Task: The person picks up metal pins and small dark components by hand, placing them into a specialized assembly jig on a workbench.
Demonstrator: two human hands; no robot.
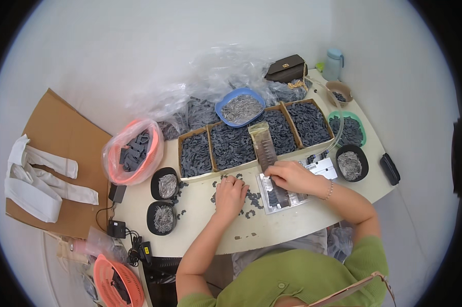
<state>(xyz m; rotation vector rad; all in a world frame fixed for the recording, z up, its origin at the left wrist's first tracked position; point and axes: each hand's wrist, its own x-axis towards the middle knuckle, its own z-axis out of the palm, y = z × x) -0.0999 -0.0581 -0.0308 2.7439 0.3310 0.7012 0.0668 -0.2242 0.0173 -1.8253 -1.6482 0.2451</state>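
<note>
My left hand [231, 195] rests on the tabletop with fingers a little bent and apart, among loose small dark grey parts [252, 200]. Nothing shows in its grasp. My right hand [292, 176] is closed, its fingers bent over a long see-through strip [264, 145] with a yellowish far end. The strip slants over a silvery metal fixture [287, 203] that holds a row of dark pieces. My palm hides part of the fixture, and the fingertips are partly hidden.
Cardboard trays [210, 169] of dark parts line the back, with a blue bowl [241, 122] of metal pins on top. Black bowls [162, 231] of pins stand left; another black bowl [364, 171] and a green bowl [363, 139] stand right. A pink basket [122, 176] sits far left.
</note>
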